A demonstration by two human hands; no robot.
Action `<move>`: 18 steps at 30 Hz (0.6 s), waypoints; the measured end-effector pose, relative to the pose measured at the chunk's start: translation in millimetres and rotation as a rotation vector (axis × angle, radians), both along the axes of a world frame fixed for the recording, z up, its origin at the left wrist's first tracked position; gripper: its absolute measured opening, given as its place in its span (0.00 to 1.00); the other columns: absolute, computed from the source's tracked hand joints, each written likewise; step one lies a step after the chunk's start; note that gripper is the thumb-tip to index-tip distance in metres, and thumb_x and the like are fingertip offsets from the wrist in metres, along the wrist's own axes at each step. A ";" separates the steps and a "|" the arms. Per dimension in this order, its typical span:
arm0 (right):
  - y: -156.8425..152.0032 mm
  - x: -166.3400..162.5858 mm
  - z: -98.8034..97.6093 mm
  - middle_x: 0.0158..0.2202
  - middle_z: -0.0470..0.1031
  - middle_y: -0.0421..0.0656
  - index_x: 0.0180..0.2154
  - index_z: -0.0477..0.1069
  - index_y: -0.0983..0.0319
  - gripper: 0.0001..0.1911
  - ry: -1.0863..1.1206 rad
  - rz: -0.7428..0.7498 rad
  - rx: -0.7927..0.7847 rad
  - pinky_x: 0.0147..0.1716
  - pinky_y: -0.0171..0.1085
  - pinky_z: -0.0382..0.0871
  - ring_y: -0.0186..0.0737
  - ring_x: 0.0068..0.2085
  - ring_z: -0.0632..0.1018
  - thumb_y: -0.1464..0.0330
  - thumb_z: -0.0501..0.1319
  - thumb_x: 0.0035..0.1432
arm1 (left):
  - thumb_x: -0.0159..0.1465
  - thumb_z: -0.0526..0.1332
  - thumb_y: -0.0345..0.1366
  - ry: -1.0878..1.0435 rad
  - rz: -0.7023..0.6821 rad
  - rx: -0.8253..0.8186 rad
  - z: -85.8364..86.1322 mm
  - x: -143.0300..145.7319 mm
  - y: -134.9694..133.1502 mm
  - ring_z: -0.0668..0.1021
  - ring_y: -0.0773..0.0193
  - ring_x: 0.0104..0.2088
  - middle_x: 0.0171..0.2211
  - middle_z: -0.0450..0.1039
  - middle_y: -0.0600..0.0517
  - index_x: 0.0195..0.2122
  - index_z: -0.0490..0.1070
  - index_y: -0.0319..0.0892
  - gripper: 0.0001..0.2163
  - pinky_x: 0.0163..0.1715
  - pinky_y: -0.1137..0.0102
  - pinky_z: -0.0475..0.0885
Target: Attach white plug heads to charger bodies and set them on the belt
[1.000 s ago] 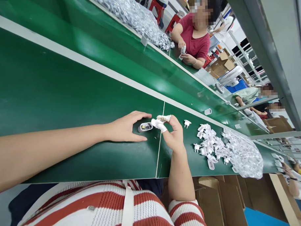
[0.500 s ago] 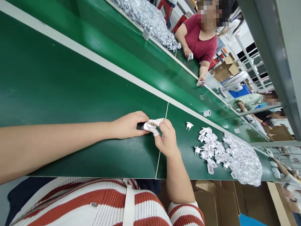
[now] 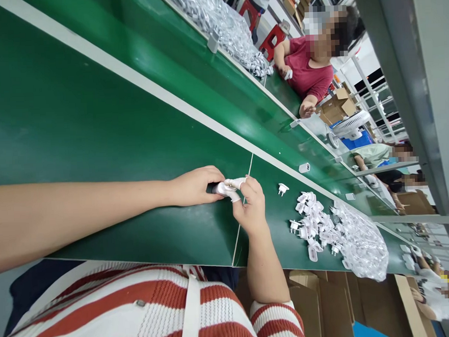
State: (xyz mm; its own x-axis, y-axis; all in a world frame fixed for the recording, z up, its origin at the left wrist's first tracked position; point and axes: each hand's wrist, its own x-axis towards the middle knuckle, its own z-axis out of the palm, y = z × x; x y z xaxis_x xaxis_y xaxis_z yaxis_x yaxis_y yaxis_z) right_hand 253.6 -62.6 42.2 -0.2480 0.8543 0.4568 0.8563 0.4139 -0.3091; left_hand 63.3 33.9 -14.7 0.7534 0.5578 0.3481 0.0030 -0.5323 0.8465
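Observation:
My left hand (image 3: pixel 196 186) reaches in from the left, its thumb and fingers closed on a small white piece with a dark end (image 3: pixel 221 189). My right hand (image 3: pixel 251 207) meets it from the other side, with white finger covers on thumb and forefinger pinching the same piece. The fingers hide most of it, so its exact kind cannot be made out. To the right of my right hand, a single white plug head (image 3: pixel 283 189) with two pins lies on the green bench (image 3: pixel 135 142). Beyond it is a heap of similar white plug heads (image 3: pixel 314 219).
A clear plastic bag (image 3: pixel 365 247) of white parts adjoins the heap. A white charger block (image 3: pixel 304 167) lies on the green conveyor belt (image 3: pixel 192 86) past the pale rail. Across it sits a co-worker in a red top (image 3: pixel 311 69). Cardboard boxes (image 3: pixel 332 302) stand below the bench edge.
My hands stay together on the small piece, barely shifted. The charger block on the belt has moved slightly left. The co-worker across has leaned back to the right, one hand drawn away from the belt edge.

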 end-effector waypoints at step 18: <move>-2.4 -9.4 -13.3 0.41 0.83 0.40 0.52 0.77 0.53 0.15 0.144 -0.176 -0.121 0.74 0.54 0.50 0.44 0.49 0.81 0.65 0.65 0.64 | 0.65 0.65 0.51 0.057 0.037 -0.019 -3.4 -0.2 -2.6 0.81 0.51 0.49 0.47 0.82 0.47 0.49 0.79 0.46 0.18 0.53 0.60 0.76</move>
State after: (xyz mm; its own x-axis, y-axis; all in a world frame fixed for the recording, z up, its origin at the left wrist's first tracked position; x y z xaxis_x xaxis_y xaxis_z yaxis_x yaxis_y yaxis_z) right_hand 244.3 -65.0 29.0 -0.0302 0.9293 0.3681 0.8555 0.2145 -0.4712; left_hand 63.1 31.2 -18.0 0.7503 0.5919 0.2944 0.0712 -0.5151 0.8541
